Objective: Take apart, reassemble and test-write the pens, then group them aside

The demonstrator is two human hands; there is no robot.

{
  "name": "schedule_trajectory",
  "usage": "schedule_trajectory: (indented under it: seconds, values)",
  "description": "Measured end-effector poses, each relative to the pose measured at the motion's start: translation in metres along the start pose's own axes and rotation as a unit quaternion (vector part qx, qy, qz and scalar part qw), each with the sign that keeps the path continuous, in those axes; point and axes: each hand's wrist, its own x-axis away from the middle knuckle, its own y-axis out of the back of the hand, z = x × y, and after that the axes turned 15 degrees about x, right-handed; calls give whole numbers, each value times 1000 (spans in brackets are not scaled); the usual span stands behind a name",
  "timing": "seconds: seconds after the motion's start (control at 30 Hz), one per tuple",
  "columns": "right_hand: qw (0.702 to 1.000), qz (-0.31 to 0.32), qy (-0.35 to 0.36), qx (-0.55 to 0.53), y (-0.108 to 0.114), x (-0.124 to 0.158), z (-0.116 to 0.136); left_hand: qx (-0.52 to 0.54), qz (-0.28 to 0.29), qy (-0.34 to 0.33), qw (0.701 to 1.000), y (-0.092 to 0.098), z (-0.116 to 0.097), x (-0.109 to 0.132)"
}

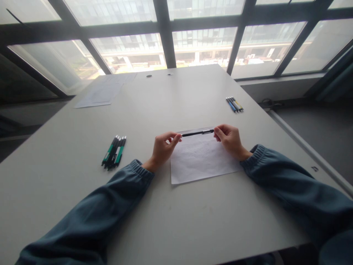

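Observation:
A black pen is held level between my two hands, over the upper part of a white sheet of paper. My left hand pinches its left end between thumb and fingers. At the other end, near the clip, my right hand grips it the same way. Several green and black pens lie side by side on the table to the left of my left hand. Farther back on the right, several pens with blue and yellow parts lie in a small row.
The white table reaches back to large windows. More paper sheets lie at its far left. Two small round items are near the far edge. A small dark mark shows near the right edge.

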Motion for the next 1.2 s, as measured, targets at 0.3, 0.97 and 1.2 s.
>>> schedule_trajectory:
  seconds: [0.3,0.97,1.2]
  values:
    - [1000,0,1,7,0,0,2,3,2,4,1000,0,0,0]
    - [1000,6,7,23,1,0,0,12,-1,10,1000,-1,-1,0]
    - [1000,6,5,25,0,0,0,10,1,8,1000,-1,-4,0]
